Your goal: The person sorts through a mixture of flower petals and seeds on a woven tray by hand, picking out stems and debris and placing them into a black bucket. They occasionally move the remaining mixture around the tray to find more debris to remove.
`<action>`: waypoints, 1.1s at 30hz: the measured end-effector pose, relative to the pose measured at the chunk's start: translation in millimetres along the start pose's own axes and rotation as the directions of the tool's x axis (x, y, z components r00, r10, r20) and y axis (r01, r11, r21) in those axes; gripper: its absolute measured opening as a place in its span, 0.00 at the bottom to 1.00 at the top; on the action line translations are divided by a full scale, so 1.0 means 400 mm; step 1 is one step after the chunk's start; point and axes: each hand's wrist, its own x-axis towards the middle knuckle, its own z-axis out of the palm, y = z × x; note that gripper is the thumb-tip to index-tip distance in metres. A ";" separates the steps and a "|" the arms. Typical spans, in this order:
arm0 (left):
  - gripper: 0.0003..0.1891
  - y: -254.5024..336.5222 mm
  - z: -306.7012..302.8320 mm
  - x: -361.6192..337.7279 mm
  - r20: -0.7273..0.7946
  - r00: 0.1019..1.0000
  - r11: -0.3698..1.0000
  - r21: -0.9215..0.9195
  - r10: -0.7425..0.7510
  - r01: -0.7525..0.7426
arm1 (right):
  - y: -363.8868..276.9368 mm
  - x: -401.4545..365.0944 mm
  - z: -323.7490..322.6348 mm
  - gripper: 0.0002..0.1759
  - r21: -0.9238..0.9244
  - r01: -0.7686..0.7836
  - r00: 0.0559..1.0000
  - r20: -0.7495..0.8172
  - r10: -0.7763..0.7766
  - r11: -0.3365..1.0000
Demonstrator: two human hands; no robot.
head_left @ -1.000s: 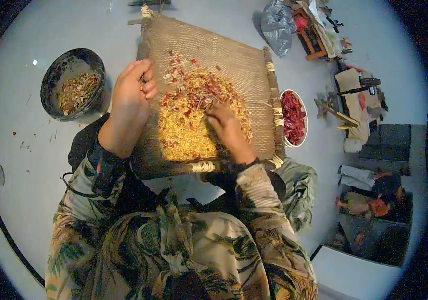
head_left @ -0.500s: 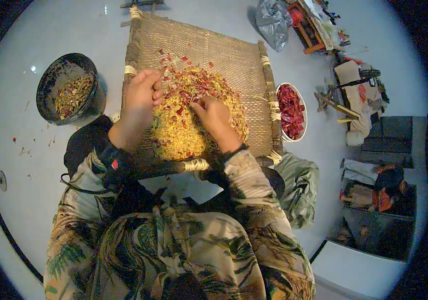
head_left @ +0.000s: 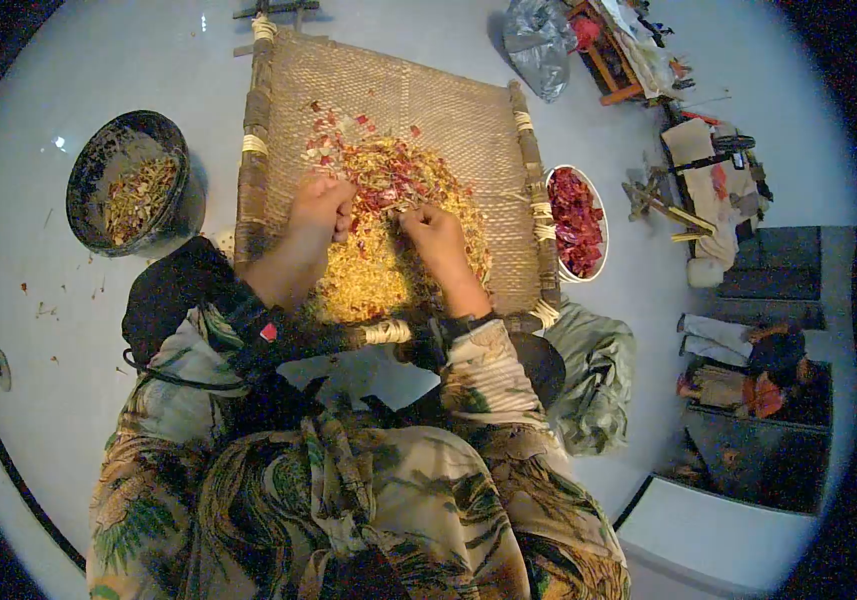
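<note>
A heap of yellow seeds (head_left: 363,280), mixed with red flakes that look like dried chilli pieces (head_left: 388,180), lies on a woven mesh bed with a wooden frame (head_left: 428,85). My left hand (head_left: 320,208) is over the heap's left part, its fingers curled closed; whatever is in them is hidden. Across from it, my right hand (head_left: 433,238) pinches at the middle of the heap, thumb against fingers. Anything in that pinch is too small to name. The two hands are a short gap apart.
On the floor at left stands a black bucket (head_left: 184,200) partly filled with stalks and scraps. A white tub (head_left: 603,250) of dark red dried pods sits right of the bed. Grey plastic bags (head_left: 536,50) lie at back right. Two people (head_left: 768,370) are at far right.
My left hand has moved right and down, closer to my right hand. The right hand has shifted slightly down and keeps its pinch.
</note>
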 end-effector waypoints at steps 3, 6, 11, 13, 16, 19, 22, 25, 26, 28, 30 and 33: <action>0.11 -0.026 0.016 -0.004 -0.013 0.993 0.992 0.035 -0.117 0.117 | 0.016 -0.011 -0.010 0.11 0.245 0.070 0.996 0.041 -0.082 0.967; 0.15 -0.021 0.048 -0.032 -0.045 0.969 0.970 -0.041 -0.243 0.241 | -0.119 -0.071 -0.058 0.12 0.446 0.054 0.985 0.122 -0.121 0.893; 0.16 -0.026 0.044 -0.029 -0.001 0.954 0.951 -0.070 -0.301 0.300 | -0.070 -0.018 -0.047 0.11 0.089 0.302 0.950 -0.118 -0.291 0.949; 0.14 -0.043 0.016 -0.009 0.056 0.968 0.969 0.002 -0.246 0.246 | -0.036 0.014 -0.039 0.09 -0.296 0.348 0.903 -0.150 -0.403 0.890; 0.12 -0.045 0.003 -0.003 0.073 0.976 0.978 0.052 -0.207 0.204 | 0.003 0.059 0.012 0.09 -0.492 0.365 0.897 -0.039 -0.440 0.790; 0.12 -0.031 0.009 -0.007 0.083 0.984 0.986 0.064 -0.158 0.153 | 0.023 0.059 0.044 0.10 -0.623 0.282 0.921 -0.037 -0.387 0.730; 0.11 -0.034 0.009 -0.005 0.093 0.986 0.989 0.080 -0.135 0.128 | 0.036 0.054 0.029 0.11 -0.595 0.319 0.926 0.029 -0.376 0.738; 0.11 -0.044 0.005 0.002 0.113 0.987 0.989 0.111 -0.114 0.101 | 0.035 0.002 -0.007 0.11 -0.472 0.317 0.920 -0.059 -0.388 0.823; 0.11 -0.049 0.005 0.001 0.121 0.987 0.989 0.120 -0.104 0.090 | 0.036 -0.014 -0.023 0.11 -0.391 0.267 0.946 -0.067 -0.317 0.881; 0.11 -0.059 0.008 -0.001 0.119 0.987 0.987 0.129 -0.110 0.095 | 0.045 -0.042 -0.051 0.11 -0.221 0.147 0.984 -0.065 -0.165 0.964; 0.13 -0.067 0.015 -0.003 0.114 0.984 0.985 0.119 -0.139 0.125 | 0.062 -0.056 -0.065 0.11 -0.183 0.101 0.992 -0.058 -0.113 0.978; 0.15 -0.072 0.021 -0.009 0.108 0.974 0.976 0.114 -0.199 0.187 | 0.069 -0.064 -0.068 0.10 0.024 0.071 0.997 -0.020 -0.070 0.997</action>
